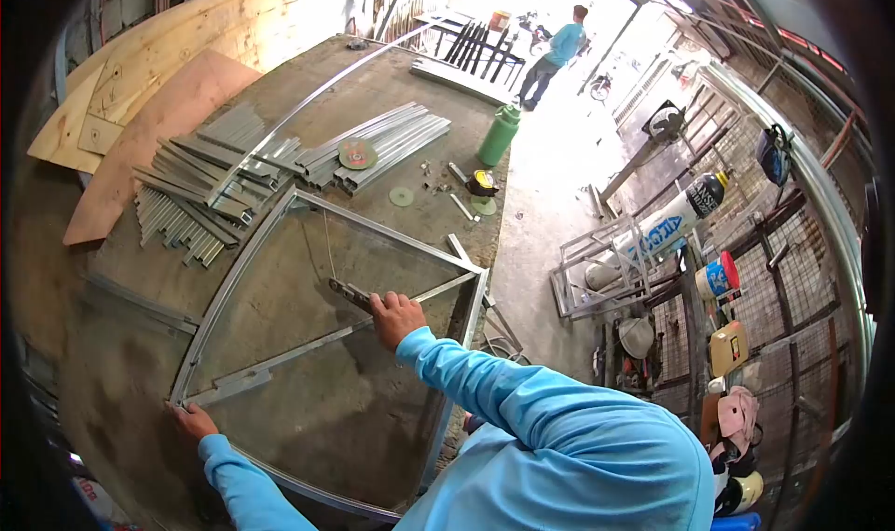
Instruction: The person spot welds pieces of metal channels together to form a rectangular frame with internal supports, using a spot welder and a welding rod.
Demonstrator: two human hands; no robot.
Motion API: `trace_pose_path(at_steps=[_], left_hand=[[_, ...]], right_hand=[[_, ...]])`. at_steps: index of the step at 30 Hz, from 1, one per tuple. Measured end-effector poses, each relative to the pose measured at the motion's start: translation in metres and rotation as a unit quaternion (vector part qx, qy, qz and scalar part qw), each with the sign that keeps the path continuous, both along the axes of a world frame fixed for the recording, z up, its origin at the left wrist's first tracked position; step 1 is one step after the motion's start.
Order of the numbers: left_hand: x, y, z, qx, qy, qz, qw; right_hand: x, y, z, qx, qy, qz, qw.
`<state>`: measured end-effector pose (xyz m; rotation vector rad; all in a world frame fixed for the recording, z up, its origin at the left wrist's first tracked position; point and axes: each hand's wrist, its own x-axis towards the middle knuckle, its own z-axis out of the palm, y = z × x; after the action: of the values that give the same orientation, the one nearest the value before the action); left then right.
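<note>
My right hand (pixel 398 320) is closed around a welding electrode holder (pixel 351 294). A thin welding rod (pixel 328 244) sticks up from its jaw, over the inside of a metal frame (pixel 244 251). The frame is made of grey square tubing and lies flat on the worktable (pixel 317 428). At its near left corner, my left hand (pixel 196 423) grips the tubing, its fingertips partly hidden. A loose-looking metal bar (pixel 308 346) runs diagonally across the inside of the frame, passing beneath my right hand.
Cut metal tubes (pixel 200 181) are piled at the far left, with a cutting disc (pixel 357 153) on more tubes. A green bottle (pixel 500 136) and a tape measure (pixel 482 183) stand right. A gas cylinder (pixel 662 228) lies beyond. A person (pixel 557 51) stands in the background.
</note>
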<state>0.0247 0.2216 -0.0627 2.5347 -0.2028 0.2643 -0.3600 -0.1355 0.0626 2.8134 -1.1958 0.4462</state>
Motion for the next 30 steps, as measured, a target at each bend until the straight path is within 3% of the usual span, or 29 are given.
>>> trace_pose_path(at_steps=[2,5,8,10,11,12,13,15,18,21,30], left_hand=[[0.000,0.000,0.005,0.069,-0.009,0.014,0.997],[-0.018,-0.011,0.038,0.077,0.038,0.037,0.996],[0.047,0.017,-0.083,-0.143,0.021,0.022,0.989],[0.012,0.000,-0.031,-0.093,0.068,0.027,0.993],[-0.014,-0.012,0.010,-0.066,0.091,0.028,0.993],[0.016,0.004,-0.067,-0.129,0.126,0.011,0.983],[0.011,0.009,-0.074,0.176,-0.036,-0.030,0.983],[-0.030,-0.014,0.031,-0.020,0.116,0.111,0.987],[-0.041,-0.018,0.071,0.046,0.132,0.153,0.978],[-0.045,-0.022,0.095,0.082,0.172,0.168,0.967],[-0.043,-0.023,0.091,0.122,0.176,0.164,0.963]], right_hand=[[0.000,0.001,-0.006,0.003,0.004,0.006,1.000],[0.002,0.003,-0.010,0.042,0.035,0.008,0.998],[0.004,0.006,-0.001,0.075,0.059,-0.009,0.995],[0.004,-0.008,-0.012,0.097,0.108,-0.019,0.989],[0.002,-0.003,0.003,0.079,0.079,-0.004,0.994],[0.000,-0.015,-0.018,0.101,0.079,0.010,0.992],[-0.004,-0.021,-0.023,0.110,0.080,0.048,0.990],[-0.005,-0.030,-0.030,0.170,0.067,0.058,0.981],[0.005,-0.022,-0.017,0.214,0.093,0.009,0.972],[0.010,-0.020,-0.001,0.221,0.133,-0.005,0.966],[0.006,-0.028,-0.005,0.208,0.120,0.023,0.971]])
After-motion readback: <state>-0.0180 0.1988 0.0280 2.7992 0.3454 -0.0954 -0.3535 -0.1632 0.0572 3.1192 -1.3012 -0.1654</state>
